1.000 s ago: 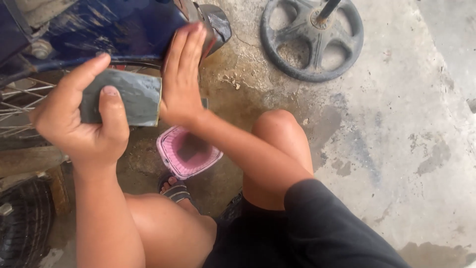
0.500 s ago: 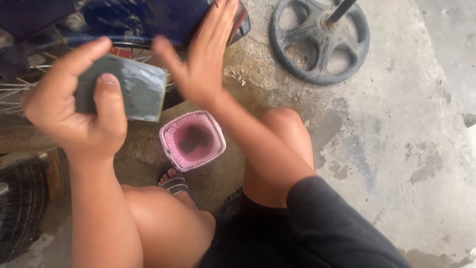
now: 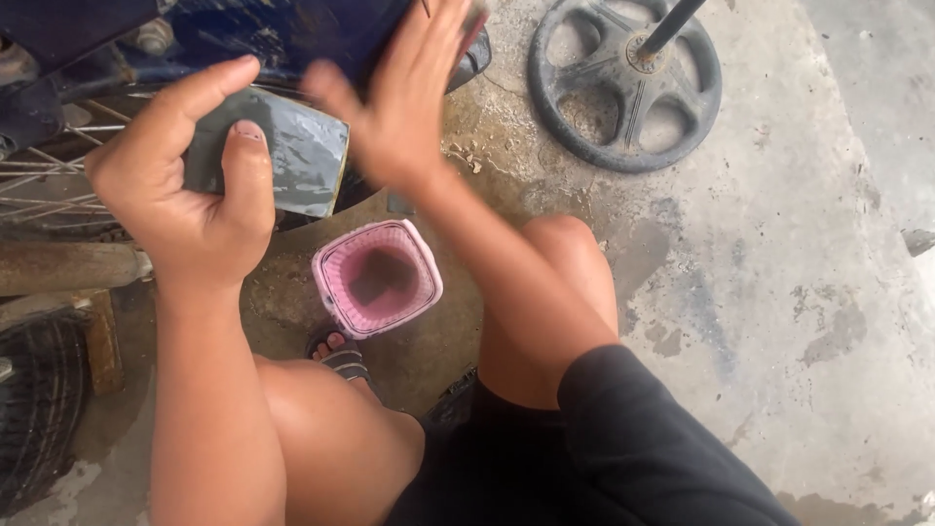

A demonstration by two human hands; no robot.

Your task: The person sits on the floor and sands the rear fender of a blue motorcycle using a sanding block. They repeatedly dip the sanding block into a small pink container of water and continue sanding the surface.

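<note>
Right hand [image 3: 409, 97] lifted higher, left hand [image 3: 185, 185] gripping wet pad [image 3: 292, 146], pink tub [image 3: 378, 278] below

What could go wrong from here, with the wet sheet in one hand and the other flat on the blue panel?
1. The sheet in the left hand looks wet and is pinched only by thumb and fingers; it may slip.
2. The pink cup stands open right by the sandalled foot and knees; a shift could tip it.
3. The right hand presses the blue panel close to the spokes; a slip might catch fingers.
</note>
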